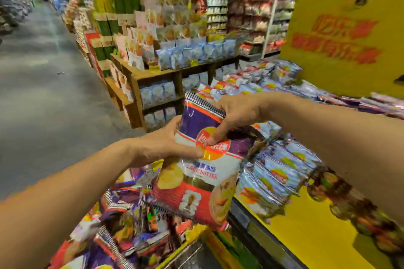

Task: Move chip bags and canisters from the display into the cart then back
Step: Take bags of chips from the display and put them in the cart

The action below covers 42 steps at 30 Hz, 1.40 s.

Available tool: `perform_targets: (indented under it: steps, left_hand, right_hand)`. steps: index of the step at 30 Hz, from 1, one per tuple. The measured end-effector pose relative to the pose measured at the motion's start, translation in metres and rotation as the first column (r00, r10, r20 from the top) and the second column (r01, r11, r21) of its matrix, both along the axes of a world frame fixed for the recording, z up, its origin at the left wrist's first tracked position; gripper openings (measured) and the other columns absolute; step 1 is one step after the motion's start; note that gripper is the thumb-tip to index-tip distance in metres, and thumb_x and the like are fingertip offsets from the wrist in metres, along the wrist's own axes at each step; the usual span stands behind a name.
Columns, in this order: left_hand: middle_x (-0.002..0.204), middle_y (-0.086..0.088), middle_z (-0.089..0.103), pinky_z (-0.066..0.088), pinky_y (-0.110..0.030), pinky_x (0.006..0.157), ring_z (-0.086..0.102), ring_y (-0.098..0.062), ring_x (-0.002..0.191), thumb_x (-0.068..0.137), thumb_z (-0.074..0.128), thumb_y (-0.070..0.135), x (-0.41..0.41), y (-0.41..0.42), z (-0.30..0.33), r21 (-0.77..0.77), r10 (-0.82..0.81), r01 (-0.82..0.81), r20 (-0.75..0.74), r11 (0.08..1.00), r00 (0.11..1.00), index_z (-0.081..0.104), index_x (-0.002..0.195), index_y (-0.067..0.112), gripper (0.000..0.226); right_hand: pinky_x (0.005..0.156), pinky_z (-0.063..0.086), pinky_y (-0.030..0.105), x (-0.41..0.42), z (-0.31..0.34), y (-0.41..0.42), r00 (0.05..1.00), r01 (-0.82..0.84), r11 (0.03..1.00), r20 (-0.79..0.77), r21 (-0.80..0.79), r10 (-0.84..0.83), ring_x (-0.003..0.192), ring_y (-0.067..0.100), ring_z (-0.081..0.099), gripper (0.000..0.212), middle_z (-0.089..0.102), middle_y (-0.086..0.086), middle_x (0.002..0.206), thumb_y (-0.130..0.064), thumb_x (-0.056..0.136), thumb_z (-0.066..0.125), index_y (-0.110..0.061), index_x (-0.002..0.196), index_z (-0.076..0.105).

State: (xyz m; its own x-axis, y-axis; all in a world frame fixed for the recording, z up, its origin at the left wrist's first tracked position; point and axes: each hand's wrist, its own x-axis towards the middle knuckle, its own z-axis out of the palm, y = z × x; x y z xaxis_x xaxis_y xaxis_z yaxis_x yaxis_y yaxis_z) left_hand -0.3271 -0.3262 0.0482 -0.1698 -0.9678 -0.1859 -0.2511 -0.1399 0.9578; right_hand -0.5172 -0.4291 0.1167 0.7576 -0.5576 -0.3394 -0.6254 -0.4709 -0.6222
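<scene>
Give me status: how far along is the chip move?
Done: a heap of chip bags already lies in the cart. In hand: both the left hand and right hand hold one purple and red chip bag above the cart. Left: many blue bags remain on the yellow display; direction of travel can't be told.

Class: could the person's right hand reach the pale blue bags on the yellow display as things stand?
Probably not yet: the right hand grips the purple chip bag. The pale blue bags lie unobstructed just beneath its forearm.
</scene>
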Motion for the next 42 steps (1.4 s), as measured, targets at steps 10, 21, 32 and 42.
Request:
perform_targets:
  steps: [10,21,32,42]
  left_hand:
    - [0.133,0.017,0.045,0.045,-0.007,0.070,0.055,0.019,0.084,0.073,0.082,0.029,-0.153,-0.134,-0.017,-0.027,-0.112,0.115,0.087,0.993,0.990,0.021,0.149,0.035,0.098]
    - [0.139,0.004,0.050,0.048,-0.039,0.104,0.056,-0.015,0.122,0.048,0.093,0.054,-0.266,-0.212,-0.057,0.012,-0.381,0.395,0.295,0.918,0.876,0.019,0.146,0.041,0.124]
    - [0.095,0.003,0.052,0.045,-0.035,0.074,0.052,-0.022,0.087,0.089,0.057,0.037,-0.307,-0.271,-0.091,-0.526,-0.102,0.698,0.759,0.485,0.643,0.050,0.101,0.023,0.020]
    - [0.088,-0.002,0.059,0.049,-0.038,0.075,0.059,-0.025,0.080,0.072,0.069,0.026,-0.333,-0.345,-0.171,-0.305,0.160,0.922,0.949,0.239,0.273,0.063,0.101,0.021,0.030]
  right_hand:
    - [0.078,0.053,0.036,-0.171,0.005,-0.078,0.934,0.325,0.934,-0.105,-0.150,-0.342,0.092,0.029,0.070,0.070,0.075,0.008,0.099,-0.045,0.057,0.091,-0.002,0.106,0.068]
    - [0.099,0.049,0.037,-0.313,-0.028,-0.130,0.762,0.599,0.780,-0.171,-0.184,-0.625,0.117,0.023,0.059,0.092,0.060,0.001,0.132,-0.052,0.061,0.089,-0.011,0.135,0.053]
    - [0.096,0.042,0.030,-0.333,-0.055,-0.221,0.659,0.660,0.701,-0.239,-0.268,-0.713,0.130,0.026,0.050,0.106,0.047,0.005,0.147,-0.052,0.068,0.085,-0.009,0.151,0.034]
    - [0.078,0.038,0.028,-0.284,-0.154,-0.305,0.756,0.558,0.772,-0.199,-0.304,-0.624,0.101,0.022,0.053,0.044,0.051,-0.003,0.096,-0.059,0.068,0.081,-0.024,0.088,0.063]
